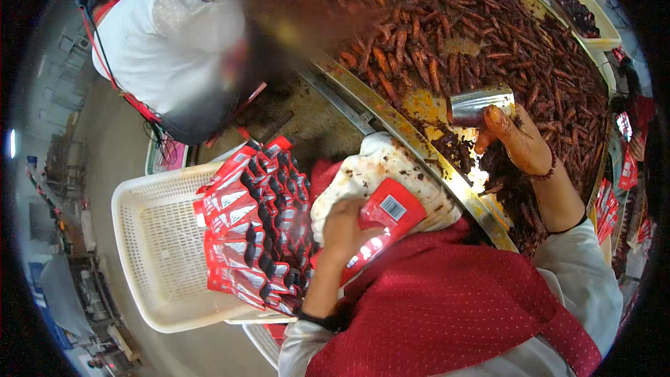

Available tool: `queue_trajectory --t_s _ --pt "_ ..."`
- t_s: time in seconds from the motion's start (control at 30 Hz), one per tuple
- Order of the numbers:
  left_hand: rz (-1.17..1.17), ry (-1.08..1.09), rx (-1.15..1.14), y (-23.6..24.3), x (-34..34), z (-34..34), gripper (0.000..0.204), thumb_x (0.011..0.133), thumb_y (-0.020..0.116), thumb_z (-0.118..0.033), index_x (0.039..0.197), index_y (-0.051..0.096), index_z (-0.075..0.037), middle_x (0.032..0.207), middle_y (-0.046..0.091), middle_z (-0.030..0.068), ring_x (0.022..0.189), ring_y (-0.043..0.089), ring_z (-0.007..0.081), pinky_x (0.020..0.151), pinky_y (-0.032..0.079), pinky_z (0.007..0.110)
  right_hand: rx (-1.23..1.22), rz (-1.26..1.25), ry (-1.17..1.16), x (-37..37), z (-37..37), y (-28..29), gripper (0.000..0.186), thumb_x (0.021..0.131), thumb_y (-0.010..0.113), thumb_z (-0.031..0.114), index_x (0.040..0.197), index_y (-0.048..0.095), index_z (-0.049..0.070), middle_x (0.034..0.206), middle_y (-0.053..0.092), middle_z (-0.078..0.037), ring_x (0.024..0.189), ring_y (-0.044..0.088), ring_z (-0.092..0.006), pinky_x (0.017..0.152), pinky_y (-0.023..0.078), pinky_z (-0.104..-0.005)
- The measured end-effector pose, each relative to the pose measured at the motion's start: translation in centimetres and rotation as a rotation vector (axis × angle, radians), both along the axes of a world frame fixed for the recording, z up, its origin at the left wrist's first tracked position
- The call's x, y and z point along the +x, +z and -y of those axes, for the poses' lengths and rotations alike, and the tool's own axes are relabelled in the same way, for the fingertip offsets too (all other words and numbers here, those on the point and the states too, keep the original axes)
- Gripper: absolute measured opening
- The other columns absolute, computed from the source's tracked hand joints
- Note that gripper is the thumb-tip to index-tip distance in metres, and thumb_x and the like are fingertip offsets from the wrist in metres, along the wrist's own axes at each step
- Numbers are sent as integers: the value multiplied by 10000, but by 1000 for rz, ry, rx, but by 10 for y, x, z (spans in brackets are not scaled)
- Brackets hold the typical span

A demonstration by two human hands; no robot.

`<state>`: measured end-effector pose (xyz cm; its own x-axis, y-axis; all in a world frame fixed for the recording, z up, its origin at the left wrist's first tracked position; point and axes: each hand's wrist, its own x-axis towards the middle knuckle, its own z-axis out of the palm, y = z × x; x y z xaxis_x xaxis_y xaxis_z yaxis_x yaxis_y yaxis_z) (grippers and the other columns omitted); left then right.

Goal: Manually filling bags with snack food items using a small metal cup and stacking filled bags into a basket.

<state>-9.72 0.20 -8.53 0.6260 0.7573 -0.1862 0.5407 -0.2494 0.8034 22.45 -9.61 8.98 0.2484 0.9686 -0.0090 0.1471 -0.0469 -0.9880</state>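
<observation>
My left hand (342, 230) is closed on a red pouch (396, 206) with a printed white label, held over a stained white cloth (363, 167) at the table's near edge. In my right hand (520, 143) is a shiny metal cup (481, 106), tilted on its side just above the food; its inside is hidden. Dark red-brown, sauce-coated strips of food (460, 42) are heaped across the big metal tray. Oily sauce stains the fingers of my right hand. Left of my left hand, rows of red pouches (251, 223) stand packed together with dark openings.
A cream plastic basket (167, 237) holds the pouches on its right side. The tray's raised metal rim (412, 153) runs diagonally between my hands. A person in white (167, 42) works at the upper left. A pale bin (597, 21) with dark packs stands far right.
</observation>
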Motion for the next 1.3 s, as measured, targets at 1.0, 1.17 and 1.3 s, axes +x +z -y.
queue_trajectory --t_s 1.0,1.17,1.3 --pt "376 -117 -406 81 79 26 245 757 702 12 1000 674 4 878 686 40 777 606 86 725 491 247 -281 580 559 -13 10 2 726 905 375 620 649 595 -22 633 564 -267 621 575 -440 579 466 -488" --pt "466 -143 -615 64 86 25 327 728 705 23 1048 639 19 924 675 37 818 612 110 766 488 254 -166 649 662 -17 -2 -10 663 896 382 624 815 570 -7 698 595 -266 660 587 -452 611 472 -509" --pt "660 -32 -802 76 78 4 356 692 720 27 1036 629 18 940 666 51 805 619 110 734 507 255 224 -93 563 -13 -43 -38 442 898 545 466 948 547 28 737 589 -79 580 574 -201 531 507 -372"
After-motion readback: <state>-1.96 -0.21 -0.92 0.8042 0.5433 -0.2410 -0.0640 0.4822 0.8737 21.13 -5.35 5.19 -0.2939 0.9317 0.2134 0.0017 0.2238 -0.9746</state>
